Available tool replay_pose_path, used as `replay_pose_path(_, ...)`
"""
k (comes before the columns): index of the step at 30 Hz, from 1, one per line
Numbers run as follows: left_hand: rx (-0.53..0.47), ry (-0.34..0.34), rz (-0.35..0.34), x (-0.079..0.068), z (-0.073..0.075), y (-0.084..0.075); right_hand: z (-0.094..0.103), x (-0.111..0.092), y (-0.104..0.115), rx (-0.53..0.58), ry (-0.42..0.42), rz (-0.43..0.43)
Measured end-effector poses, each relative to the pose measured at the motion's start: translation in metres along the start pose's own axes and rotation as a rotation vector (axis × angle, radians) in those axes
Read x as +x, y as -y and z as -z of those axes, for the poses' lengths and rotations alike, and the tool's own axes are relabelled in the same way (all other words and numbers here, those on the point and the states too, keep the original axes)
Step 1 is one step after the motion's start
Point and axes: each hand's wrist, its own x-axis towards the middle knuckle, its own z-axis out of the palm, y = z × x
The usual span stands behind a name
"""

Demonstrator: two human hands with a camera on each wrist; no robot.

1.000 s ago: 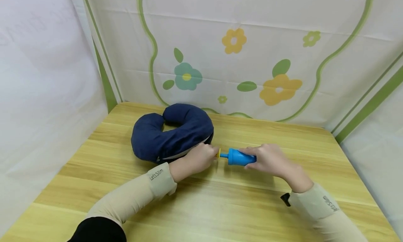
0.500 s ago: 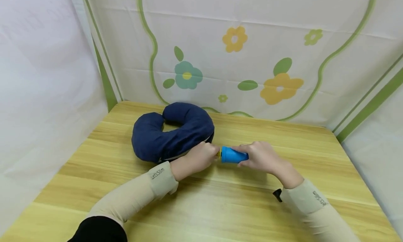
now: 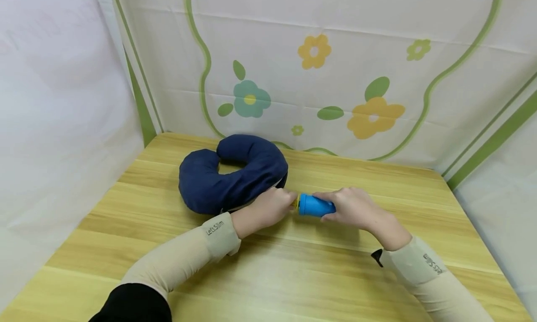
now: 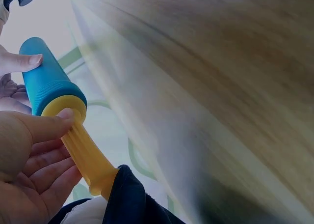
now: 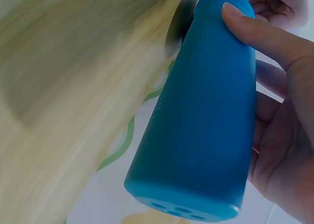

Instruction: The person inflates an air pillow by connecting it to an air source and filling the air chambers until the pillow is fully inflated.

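A navy U-shaped neck pillow (image 3: 197, 182) lies on the table at centre left in the head view. To its right is a hand air pump with a blue barrel (image 3: 315, 205) and a yellow nozzle end (image 4: 86, 157). My left hand (image 3: 271, 206) pinches the yellow part between thumb and fingers, beside the pillow's near right edge. In the left wrist view, the nozzle's narrow tip meets the navy fabric (image 4: 128, 199); the joint itself is hidden. My right hand (image 3: 356, 211) grips the blue barrel, its thumb along the side. Small holes show in the barrel's end (image 5: 179, 210).
The wood-grain table (image 3: 268, 275) extends in front of and to the right of the pillow. A white curtain with printed flowers (image 3: 373, 119) stands behind its back edge. More white cloth (image 3: 63, 126) hangs at the left side.
One second ago a thin blue rod showed between the yellow end and the barrel. My right hand has moved left with the barrel, which now sits against the yellow end. My left hand keeps its hold.
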Motion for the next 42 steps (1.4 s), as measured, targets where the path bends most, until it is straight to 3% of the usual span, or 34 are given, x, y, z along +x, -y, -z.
replay_pose_path(7,0.019,-0.06,-0.027,-0.001,-0.003,0.001,0.002,0.0,0.004,-0.004,0.022,-0.028)
replay_pose_path(14,-0.004,-0.086,-0.052,-0.001,-0.002,0.003,-0.007,0.015,0.013,0.034,-0.05,0.04)
replay_pose_path(19,-0.021,-0.104,-0.061,-0.001,-0.002,0.003,-0.012,0.024,0.015,0.036,-0.052,0.053)
replay_pose_path(28,-0.01,-0.014,0.011,-0.001,0.01,-0.004,-0.02,0.024,0.014,0.038,-0.086,0.101)
replay_pose_path(31,0.001,-0.033,0.021,-0.004,0.02,-0.005,-0.023,0.022,0.013,0.039,-0.089,0.104)
replay_pose_path(36,0.09,-0.15,-0.042,-0.013,0.034,0.002,-0.025,0.02,0.011,0.038,-0.093,0.105)
replay_pose_path(42,0.113,-0.229,-0.178,-0.02,0.047,0.019,-0.023,0.02,0.008,0.058,-0.112,0.107)
